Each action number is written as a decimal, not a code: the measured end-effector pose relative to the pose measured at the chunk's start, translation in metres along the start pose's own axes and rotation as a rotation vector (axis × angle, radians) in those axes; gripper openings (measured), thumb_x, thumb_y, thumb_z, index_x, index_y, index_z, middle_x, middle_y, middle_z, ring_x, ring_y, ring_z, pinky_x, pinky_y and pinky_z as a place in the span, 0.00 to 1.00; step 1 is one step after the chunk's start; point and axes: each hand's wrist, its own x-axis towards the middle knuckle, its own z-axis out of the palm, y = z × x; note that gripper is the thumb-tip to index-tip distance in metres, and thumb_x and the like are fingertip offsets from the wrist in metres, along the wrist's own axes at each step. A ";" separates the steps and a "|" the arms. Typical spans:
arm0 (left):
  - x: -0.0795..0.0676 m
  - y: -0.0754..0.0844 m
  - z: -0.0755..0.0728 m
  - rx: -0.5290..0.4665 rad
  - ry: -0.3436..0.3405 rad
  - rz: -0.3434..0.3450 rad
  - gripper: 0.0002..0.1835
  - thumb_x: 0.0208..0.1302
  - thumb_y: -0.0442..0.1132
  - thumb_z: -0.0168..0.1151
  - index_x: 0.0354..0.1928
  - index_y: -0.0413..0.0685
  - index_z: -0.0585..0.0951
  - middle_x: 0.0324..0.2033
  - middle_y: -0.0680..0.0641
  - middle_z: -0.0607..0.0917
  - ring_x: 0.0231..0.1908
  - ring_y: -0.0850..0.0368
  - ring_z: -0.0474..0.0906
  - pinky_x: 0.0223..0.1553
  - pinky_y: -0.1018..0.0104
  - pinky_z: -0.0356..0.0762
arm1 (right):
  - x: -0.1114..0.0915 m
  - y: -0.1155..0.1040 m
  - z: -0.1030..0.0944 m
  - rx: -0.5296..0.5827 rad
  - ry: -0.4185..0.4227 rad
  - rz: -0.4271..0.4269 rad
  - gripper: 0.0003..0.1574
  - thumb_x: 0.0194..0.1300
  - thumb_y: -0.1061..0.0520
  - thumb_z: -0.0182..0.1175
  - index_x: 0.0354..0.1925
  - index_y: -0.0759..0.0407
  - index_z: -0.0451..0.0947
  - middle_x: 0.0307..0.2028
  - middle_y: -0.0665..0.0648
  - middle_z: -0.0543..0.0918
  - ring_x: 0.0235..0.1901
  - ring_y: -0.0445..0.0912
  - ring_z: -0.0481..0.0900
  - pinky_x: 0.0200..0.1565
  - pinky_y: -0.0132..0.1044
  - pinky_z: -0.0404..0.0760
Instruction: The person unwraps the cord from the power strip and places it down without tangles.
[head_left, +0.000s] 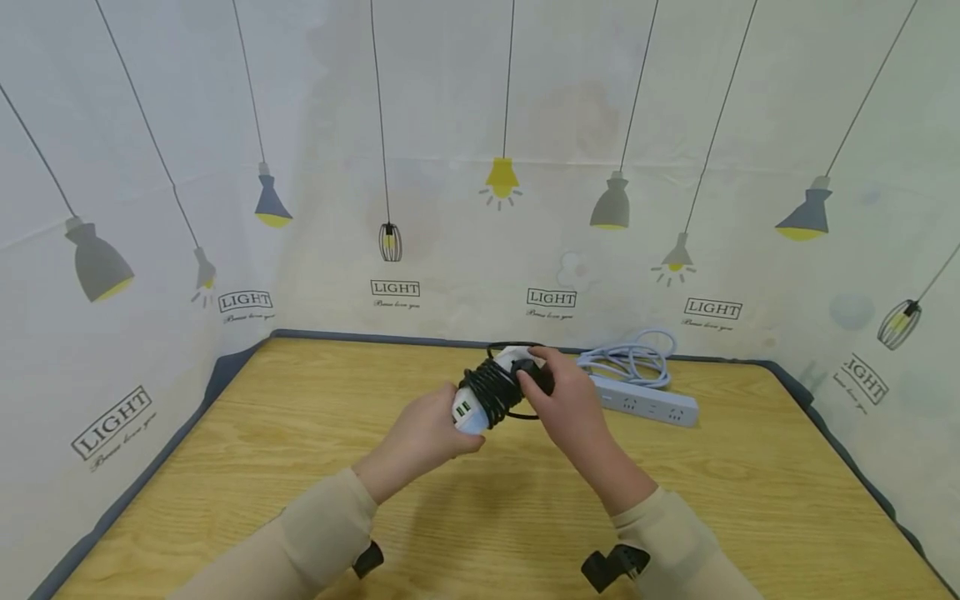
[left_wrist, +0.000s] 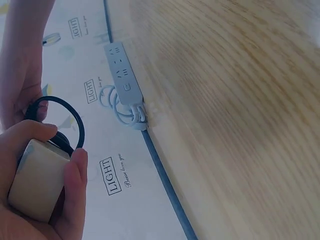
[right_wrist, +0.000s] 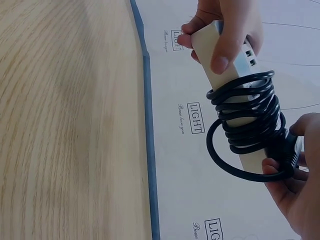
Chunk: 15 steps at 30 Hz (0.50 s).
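In the head view, the white power strip point(head_left: 465, 412) was held up above the wooden table point(head_left: 300, 467), between the two hands. The left hand point(head_left: 423, 423) gripped its nearer end, beside two USB ports point(head_left: 462, 410). The right hand point(head_left: 572, 404) was at its farther end, and its fingers held a black plug point(head_left: 542, 377). A black cord point(head_left: 491, 392) was wound around the middle of the white power strip. To the right of it, a pale blue strip point(head_left: 648, 402) lay on the table, with its pale cord point(head_left: 633, 360) coiled just behind. Behind the white power strip stood a cloth wall point(head_left: 450, 108), printed with lamps.

In the left wrist view, the thumb and fingers of the left hand were closed around the end of the white power strip. A loop of black cord stood out beyond this end; what the right hand held there was partly hidden.

In the right wrist view, several turns of cord encircled the white power strip, and one loose loop hung beside it, reaching to the plug in the right fingers.
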 end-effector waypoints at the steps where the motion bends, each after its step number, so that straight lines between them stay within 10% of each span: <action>1: 0.000 0.000 0.000 0.009 0.003 0.003 0.28 0.48 0.45 0.77 0.45 0.38 0.74 0.28 0.49 0.78 0.25 0.56 0.76 0.24 0.64 0.76 | 0.000 0.000 -0.001 0.011 -0.012 0.010 0.27 0.69 0.48 0.60 0.62 0.57 0.73 0.35 0.54 0.78 0.29 0.47 0.74 0.32 0.44 0.76; 8: -0.001 0.004 0.001 0.106 0.049 0.016 0.31 0.46 0.51 0.78 0.45 0.39 0.75 0.28 0.51 0.78 0.24 0.59 0.75 0.24 0.64 0.74 | 0.001 -0.004 -0.003 0.049 -0.051 0.051 0.28 0.69 0.47 0.59 0.63 0.56 0.71 0.29 0.53 0.75 0.23 0.47 0.70 0.28 0.42 0.71; 15: -0.002 0.006 0.005 0.190 0.076 0.056 0.32 0.43 0.55 0.79 0.42 0.39 0.76 0.26 0.52 0.77 0.22 0.60 0.74 0.21 0.65 0.72 | 0.001 -0.007 -0.002 0.039 -0.004 0.069 0.26 0.68 0.46 0.61 0.56 0.62 0.76 0.48 0.59 0.79 0.46 0.52 0.78 0.43 0.49 0.80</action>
